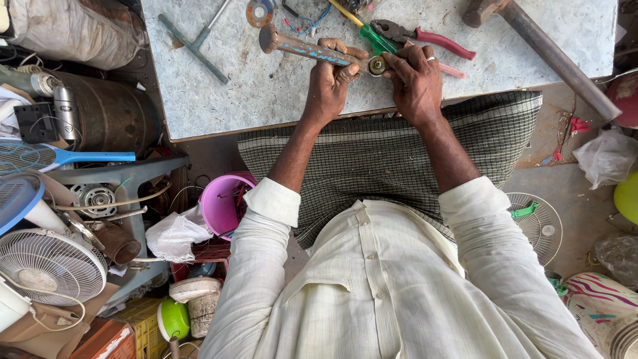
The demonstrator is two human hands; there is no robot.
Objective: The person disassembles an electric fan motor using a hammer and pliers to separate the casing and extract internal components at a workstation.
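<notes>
My left hand (pixel 330 80) grips a rusty metal rod with flecks of blue paint (pixel 299 46), which lies across the worn workbench top (pixel 266 93). At the rod's right end sits a small round brass-coloured part (pixel 377 65). My right hand (pixel 415 80), with a ring on one finger, holds that part between fingers and thumb. Both hands meet at the rod's end, just above the bench's near edge.
Red-handled pliers (pixel 425 36), a green-handled screwdriver (pixel 375 40), a T-shaped wrench (pixel 196 43), coloured wires (pixel 302 20) and a big hammer (pixel 545 50) lie on the bench. On the left floor are a metal cylinder (pixel 106 113), a fan (pixel 50 266) and a pink bucket (pixel 226 203).
</notes>
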